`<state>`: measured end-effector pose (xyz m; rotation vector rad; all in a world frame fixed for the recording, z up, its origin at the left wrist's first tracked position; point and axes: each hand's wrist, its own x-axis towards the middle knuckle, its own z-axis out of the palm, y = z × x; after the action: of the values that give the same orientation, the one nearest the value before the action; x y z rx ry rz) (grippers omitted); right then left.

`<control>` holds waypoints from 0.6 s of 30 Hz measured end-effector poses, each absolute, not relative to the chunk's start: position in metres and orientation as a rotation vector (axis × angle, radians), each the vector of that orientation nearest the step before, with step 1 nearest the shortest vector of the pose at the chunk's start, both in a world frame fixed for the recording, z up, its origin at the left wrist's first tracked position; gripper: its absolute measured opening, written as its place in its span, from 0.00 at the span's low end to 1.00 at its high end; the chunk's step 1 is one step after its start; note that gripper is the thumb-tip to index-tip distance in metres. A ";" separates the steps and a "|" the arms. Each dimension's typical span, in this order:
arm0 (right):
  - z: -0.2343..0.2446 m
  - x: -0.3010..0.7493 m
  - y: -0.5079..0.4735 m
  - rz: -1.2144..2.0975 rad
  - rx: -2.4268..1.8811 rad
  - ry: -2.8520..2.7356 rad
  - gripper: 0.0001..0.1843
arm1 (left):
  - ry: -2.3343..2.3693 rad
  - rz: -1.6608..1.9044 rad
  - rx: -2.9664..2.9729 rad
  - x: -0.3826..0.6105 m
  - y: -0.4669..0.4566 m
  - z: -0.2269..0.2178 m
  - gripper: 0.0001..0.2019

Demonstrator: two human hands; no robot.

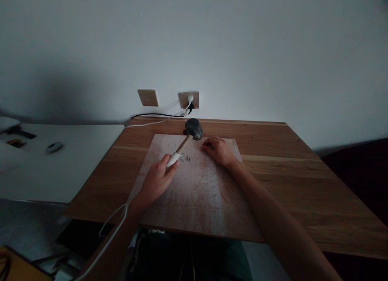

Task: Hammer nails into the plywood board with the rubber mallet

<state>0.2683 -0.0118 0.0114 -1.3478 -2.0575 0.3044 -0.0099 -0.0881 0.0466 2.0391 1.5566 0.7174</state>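
Note:
My left hand (159, 176) is closed round the handle of a rubber mallet (193, 129), which has a dark head, a wooden shaft and a whitish grip. The mallet's head is up over the far part of a worn wooden board (194, 200). To the right of it, my right hand (220, 151) rests at the board's far right side with its fingers curled together. Whatever is between those fingers is too small and dark to make out. A few small nails or screws (188, 158) lie on the board between my hands.
The board lies on a brown wooden table (279, 184) against a wall. A wall socket (189, 100) has plugs and cables in it. On the left, a white table (60, 167) bears a computer mouse (54, 147). A white cable (115, 228) runs along my left forearm.

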 end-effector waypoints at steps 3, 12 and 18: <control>0.007 0.269 -0.010 0.317 -1.343 -2.009 0.10 | 1.582 0.651 2.051 -0.007 -0.088 0.050 0.12; -0.006 0.272 -0.001 0.354 -1.226 -1.830 0.59 | 1.577 0.440 2.212 0.001 -0.083 0.064 0.10; 0.001 0.272 -0.006 0.342 -1.264 -1.893 0.58 | 1.520 0.431 2.242 0.003 -0.079 0.065 0.08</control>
<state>0.2720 -0.0060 0.0008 -1.2642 -1.8928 0.3422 0.0033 -0.0788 0.0646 2.2417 1.5204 0.4310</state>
